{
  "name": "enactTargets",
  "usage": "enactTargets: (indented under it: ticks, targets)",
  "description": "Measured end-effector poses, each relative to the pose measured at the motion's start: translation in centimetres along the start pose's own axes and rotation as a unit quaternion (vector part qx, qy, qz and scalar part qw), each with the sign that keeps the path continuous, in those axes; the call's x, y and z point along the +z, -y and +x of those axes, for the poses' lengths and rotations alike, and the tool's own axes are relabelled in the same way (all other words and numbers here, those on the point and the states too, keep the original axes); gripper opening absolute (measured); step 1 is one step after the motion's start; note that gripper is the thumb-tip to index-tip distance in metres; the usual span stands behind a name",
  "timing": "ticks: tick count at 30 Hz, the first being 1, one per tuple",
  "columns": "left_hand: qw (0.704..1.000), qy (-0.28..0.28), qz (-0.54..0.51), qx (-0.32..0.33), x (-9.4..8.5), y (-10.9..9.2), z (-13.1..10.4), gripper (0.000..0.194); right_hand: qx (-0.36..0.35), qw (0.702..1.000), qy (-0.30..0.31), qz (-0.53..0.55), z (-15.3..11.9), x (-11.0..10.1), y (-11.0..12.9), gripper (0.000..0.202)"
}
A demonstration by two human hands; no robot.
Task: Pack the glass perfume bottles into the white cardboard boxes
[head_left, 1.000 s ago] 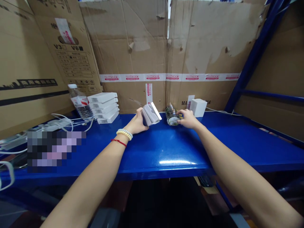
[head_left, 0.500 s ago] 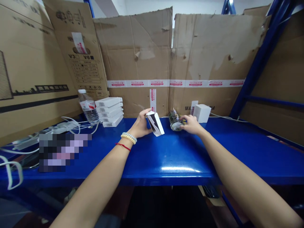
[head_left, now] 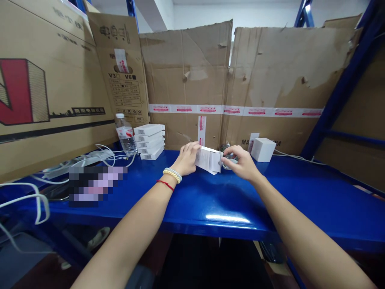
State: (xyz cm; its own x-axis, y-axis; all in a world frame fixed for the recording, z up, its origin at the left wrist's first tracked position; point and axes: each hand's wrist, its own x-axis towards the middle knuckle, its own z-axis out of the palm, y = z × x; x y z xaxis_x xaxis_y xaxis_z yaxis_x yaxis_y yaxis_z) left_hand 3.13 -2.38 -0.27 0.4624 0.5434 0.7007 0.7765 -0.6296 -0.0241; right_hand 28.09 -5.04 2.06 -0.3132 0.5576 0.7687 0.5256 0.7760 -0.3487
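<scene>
My left hand [head_left: 187,159] is closed round one end of a small white box [head_left: 208,159], held just above the blue tabletop and tilted, with its printed side towards me. The thumb and index finger of my right hand [head_left: 242,163] are pinched at the other end of this box, by its flap. Right behind that end is a clear, shiny container [head_left: 226,147] with dark contents. My right fingers and the box cover most of it, so its kind is unclear.
Several flat white boxes [head_left: 149,142] are stacked at the left, beside a water bottle [head_left: 125,134]. A white cube-shaped box [head_left: 263,149] stands at the right. White cables [head_left: 105,154] and a power strip lie at far left. Cardboard sheets [head_left: 186,72] wall off the back.
The small box has turned so its printed side faces me and its end points right. My right hand has moved from the shiny container to the box's end. The view has shifted left.
</scene>
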Motion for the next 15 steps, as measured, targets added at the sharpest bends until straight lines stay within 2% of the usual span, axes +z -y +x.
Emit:
enactTargets:
  ticks: [8,15]
  targets:
    - [0.996,0.049,0.045,-0.052,-0.6,-0.7,0.0,0.074,-0.025,0.999,-0.029,0.011,-0.1,1.0,-0.4,0.018]
    - [0.996,0.048,0.049,-0.053,-0.9,-1.4,0.3,0.072,0.031,0.999,0.002,-0.004,-0.1,1.5,-1.2,0.020]
